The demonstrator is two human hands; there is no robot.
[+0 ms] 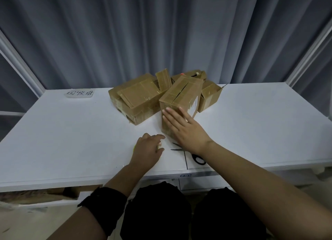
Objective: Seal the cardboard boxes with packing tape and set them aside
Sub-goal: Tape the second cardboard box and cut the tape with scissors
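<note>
Sitting at a white table [53, 131], a person works with both bare hands, seen from above. At far left lies a white paper label with handwritten characters [80, 93]. The left hand [149, 149] curls its fingers round a small yellow-green object [158, 146] that is mostly hidden, so I cannot tell whether it is the tape. Behind it, a heap of brown taped cardboard boxes [136, 99] rests mid-table. Just to the right, the right hand [183, 128] lies flat, fingers straight, against the near face of a tall brown cardboard box [170, 95] whose top seam gapes unsealed. Black-handled scissors [198, 158] lie under that wrist, blades apart. Likely risks: a push could tip the box into the heap, the wrist could drag across the blades, and the flaps could spring wider before tape lands.
</note>
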